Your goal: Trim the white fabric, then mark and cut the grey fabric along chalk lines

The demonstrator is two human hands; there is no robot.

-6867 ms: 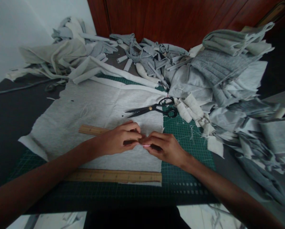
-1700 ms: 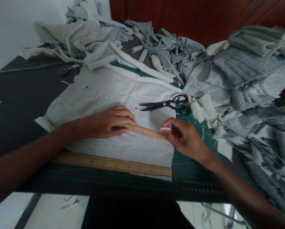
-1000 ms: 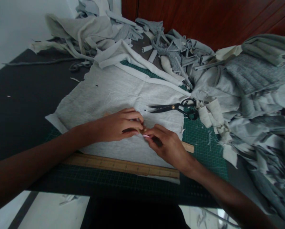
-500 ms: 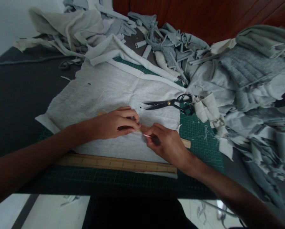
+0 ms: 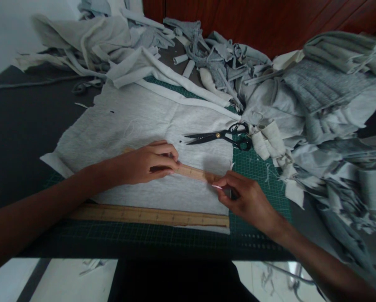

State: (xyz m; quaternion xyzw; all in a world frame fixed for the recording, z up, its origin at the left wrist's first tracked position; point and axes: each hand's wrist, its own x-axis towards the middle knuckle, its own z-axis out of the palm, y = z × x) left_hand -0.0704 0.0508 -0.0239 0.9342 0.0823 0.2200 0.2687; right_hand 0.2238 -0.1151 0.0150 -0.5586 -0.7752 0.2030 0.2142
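Note:
My left hand [image 5: 150, 163] presses on a short wooden ruler [image 5: 192, 172] with bent fingers, pinning it to a light grey knit fabric [image 5: 137, 113]. The ruler runs out to the right from under my fingertips. Near its right end, my right hand [image 5: 244, 195] pinches a thin, pale pink piece of tailor's chalk [image 5: 217, 186] along the lower edge. Black-handled scissors [image 5: 218, 135] lie closed or nearly so on the fabric, above the short ruler. A longer wooden ruler [image 5: 150, 216] rests along the fabric's front edge, partly behind my left forearm.
Beneath the fabric is a green cutting mat [image 5: 260, 180] on a dark table [image 5: 14, 126]. Grey fabric scraps [image 5: 304, 109] heap up along the right side, and more scraps [image 5: 219, 58] lie at the back. A white wall and a reddish-brown wooden panel [image 5: 253, 21] stand behind.
My right hand has slid to the right along the short ruler with the chalk, uncovering more of the ruler. My left hand stays in place on it. The view has shifted slightly.

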